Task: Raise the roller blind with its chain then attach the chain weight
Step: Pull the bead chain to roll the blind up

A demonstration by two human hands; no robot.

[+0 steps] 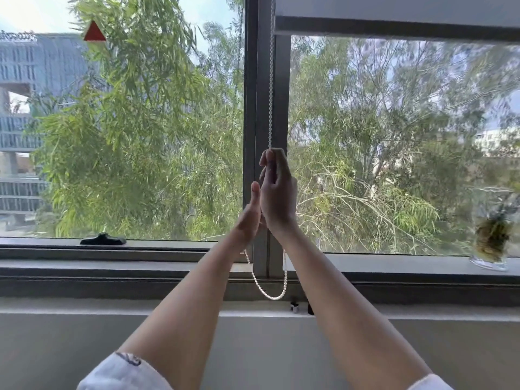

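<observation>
hands raised at the middle post (pixel 260 108) of a wide window, forearms bare, white sleeves (pixel 123 372) at the bottom edge. the right hand (pixel 277 190) is the higher one, fingers curled shut on the chain (pixel 271 88), which runs straight up from its fingertips along the post to the top of the view. the left hand (pixel 249 218) sits just below and left of it, touching or nearly so, fingers stretched flat and thumb up; whether it grips the chain at all i cannot tell (the right wrist hides the spot). below both wrists the chain hangs in a loose loop (pixel 271 295) in front of the lower frame, just above the sill (pixel 84 305). the blind (pixel 394 9) is almost fully up, its dark bottom bar (pixel 394 28) crossing the top of the right pane. a small dark and white piece (pixel 295 306) rests on the sill beside the right forearm, too small to identify. a black handle (pixel 102 239) lies on the left frame, and a glass jar (pixel 491 237) holding something greenish stands at the far right. trees fill the glass.
</observation>
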